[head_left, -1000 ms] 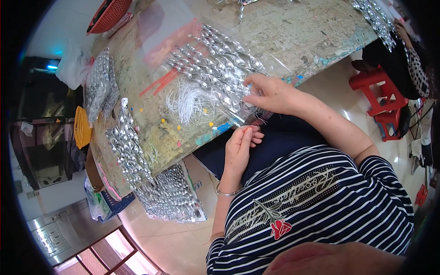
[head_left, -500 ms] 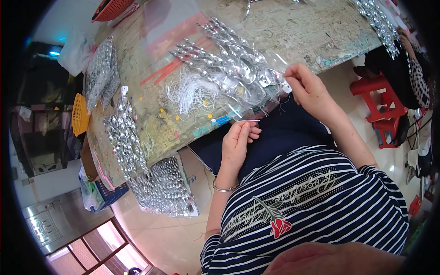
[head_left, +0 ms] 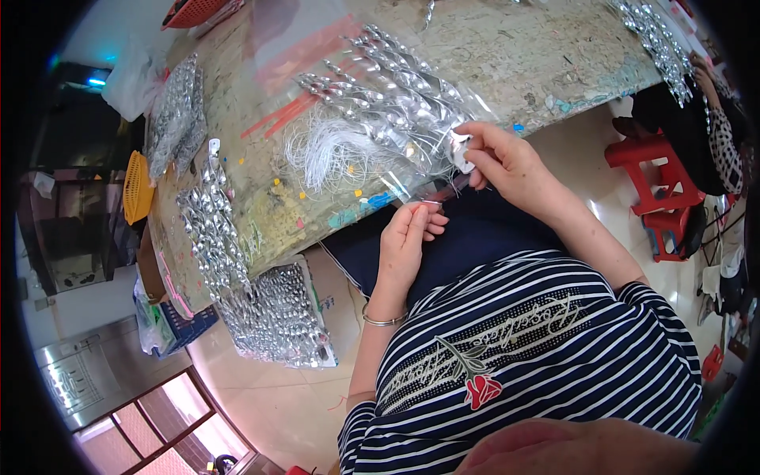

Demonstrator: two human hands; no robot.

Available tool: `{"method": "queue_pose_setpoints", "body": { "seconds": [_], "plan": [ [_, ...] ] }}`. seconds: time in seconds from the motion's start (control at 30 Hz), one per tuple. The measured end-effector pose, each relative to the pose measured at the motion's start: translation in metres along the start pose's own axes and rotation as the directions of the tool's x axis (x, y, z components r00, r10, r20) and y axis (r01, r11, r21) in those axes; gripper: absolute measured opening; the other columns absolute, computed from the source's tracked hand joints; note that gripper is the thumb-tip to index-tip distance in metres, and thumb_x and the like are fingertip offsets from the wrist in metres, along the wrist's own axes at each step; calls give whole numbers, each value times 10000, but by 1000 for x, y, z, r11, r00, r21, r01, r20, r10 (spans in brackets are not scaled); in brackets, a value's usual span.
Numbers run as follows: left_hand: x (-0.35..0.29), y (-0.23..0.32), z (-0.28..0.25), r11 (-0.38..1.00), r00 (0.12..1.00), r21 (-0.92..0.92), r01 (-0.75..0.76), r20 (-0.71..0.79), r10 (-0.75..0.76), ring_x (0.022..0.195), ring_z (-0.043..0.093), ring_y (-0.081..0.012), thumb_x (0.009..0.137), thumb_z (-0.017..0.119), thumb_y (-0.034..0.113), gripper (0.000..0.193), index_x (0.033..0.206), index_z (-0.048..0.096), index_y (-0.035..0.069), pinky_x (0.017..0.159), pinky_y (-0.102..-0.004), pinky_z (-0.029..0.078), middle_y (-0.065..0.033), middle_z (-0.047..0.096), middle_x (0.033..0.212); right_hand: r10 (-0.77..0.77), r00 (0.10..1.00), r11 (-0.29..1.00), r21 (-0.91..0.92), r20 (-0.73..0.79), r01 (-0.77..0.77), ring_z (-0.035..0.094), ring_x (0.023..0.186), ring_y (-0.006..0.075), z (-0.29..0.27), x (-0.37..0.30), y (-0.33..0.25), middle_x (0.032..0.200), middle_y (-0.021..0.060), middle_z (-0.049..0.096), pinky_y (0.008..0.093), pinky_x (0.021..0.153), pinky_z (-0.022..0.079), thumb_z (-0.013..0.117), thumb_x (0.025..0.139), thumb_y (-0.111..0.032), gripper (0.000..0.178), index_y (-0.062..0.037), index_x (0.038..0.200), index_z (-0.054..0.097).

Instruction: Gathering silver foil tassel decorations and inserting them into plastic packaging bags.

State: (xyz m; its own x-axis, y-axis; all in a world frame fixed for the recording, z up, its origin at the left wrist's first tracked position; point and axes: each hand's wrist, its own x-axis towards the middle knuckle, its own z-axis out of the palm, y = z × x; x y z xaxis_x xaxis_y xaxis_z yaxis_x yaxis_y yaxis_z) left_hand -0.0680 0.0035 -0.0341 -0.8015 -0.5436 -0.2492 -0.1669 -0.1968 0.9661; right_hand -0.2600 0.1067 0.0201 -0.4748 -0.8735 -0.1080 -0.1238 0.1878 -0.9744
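Note:
Silver spiral strips [head_left: 396, 67] lie fanned out on clear plastic near the table's front edge. Beside them on the left rests a loose tangle of white string [head_left: 321, 150]. My right hand [head_left: 511, 170] is closed in a pinch on the flat shiny end of a silver spiral strip [head_left: 458, 150], at the near end of the pile. Lower and to the left, my left hand [head_left: 405, 241] pinches a thin white string [head_left: 431, 203] between thumb and fingertips, just off the table edge. Where that string runs beyond the fingers is hard to make out.
More silver spirals [head_left: 210, 229] hang over the table's left edge above a large bundle of them [head_left: 281, 317]. A bagged bundle [head_left: 176, 115] and a yellow basket [head_left: 138, 188] stand farther left. Red stools [head_left: 653, 178] and another person's arm [head_left: 704, 83] are at right.
My right hand has moved left, closer to my left hand, bringing the flat silver end with it. My left hand has barely shifted and keeps its pinch.

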Motion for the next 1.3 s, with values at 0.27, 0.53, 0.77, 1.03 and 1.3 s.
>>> {"method": "queue_pose_setpoints", "body": {
  "seconds": [0.27,0.53,0.77,1.03,1.3],
  "plan": [
    [1,-2,-2,1000,1000,0,2,-1,-2,780,612,-99,1019,445,208,273,1083,605,-4,698,-215,470,-78,671,925,-198,979,976,-89,37,201,613,672,96,15,1,9,901,59,568,231,614,511,520,947,-20,257,-25,1187,610],
    [1,-5,-2,999,999,45,-15,47,12,790,622,-99,1015,451,190,262,1077,607,-10,705,-219,478,-72,679,922,-362,918,865,-311,161,395,626,829,313,33,22,17,921,160,609,381,726,517,578,879,-62,270,-41,1145,620],
    [-1,-7,-1,995,997,91,-42,71,36,798,626,-108,1012,454,172,256,1093,610,-14,713,-226,490,-71,679,918,-290,906,780,-472,309,411,613,953,375,53,35,19,1111,184,572,435,765,514,551,861,-98,448,-70,1303,486],
    [-2,-3,-7,999,1000,37,-27,1,27,798,615,-110,1014,443,168,257,1087,601,-21,717,-228,470,-91,675,938,-486,842,706,-464,234,536,616,862,365,51,37,22,1084,166,569,412,732,508,559,831,-2,406,-74,1229,528],
    [-1,-6,-10,999,1000,34,9,9,-10,795,619,-115,1017,444,188,269,1084,601,-19,719,-229,471,-95,676,926,-492,840,686,-492,230,536,594,841,335,35,54,32,870,142,597,414,733,476,573,832,-52,99,-25,919,613]
  ]
}}
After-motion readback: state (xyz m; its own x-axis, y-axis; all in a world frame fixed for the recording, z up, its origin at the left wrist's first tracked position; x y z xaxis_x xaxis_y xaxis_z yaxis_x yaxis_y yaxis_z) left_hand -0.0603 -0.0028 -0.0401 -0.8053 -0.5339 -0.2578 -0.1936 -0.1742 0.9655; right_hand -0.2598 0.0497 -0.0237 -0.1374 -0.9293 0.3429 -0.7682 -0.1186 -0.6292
